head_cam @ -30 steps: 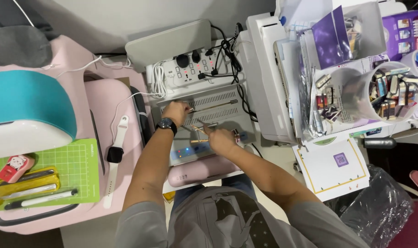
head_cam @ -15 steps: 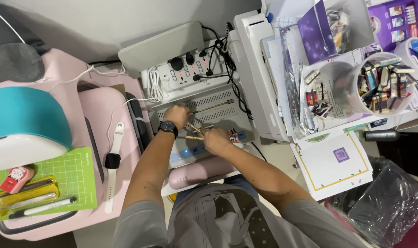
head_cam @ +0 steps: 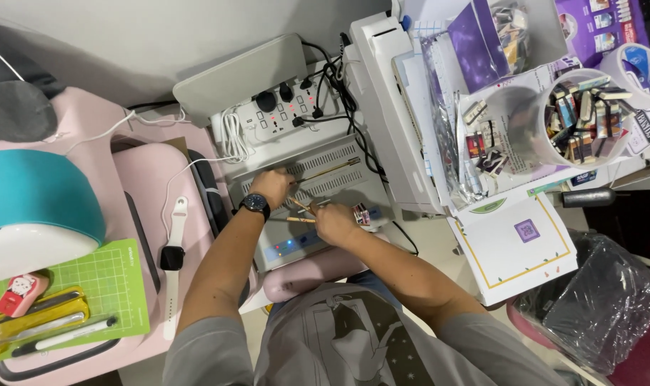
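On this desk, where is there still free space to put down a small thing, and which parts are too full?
Bare patches: the pink surface between the teal machine and the white watch, and the upper part of the green mat. Crowded: around the left hand and right hand on the grey machine, the power strip with cables, and the tub of small pieces.

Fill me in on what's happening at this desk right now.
A person sits over a grey slotted machine. The left hand, with a black wristwatch, rests on its top, touching a thin wooden stick. The right hand holds another thin stick beside small colourful pieces. A white smartwatch lies to the left.
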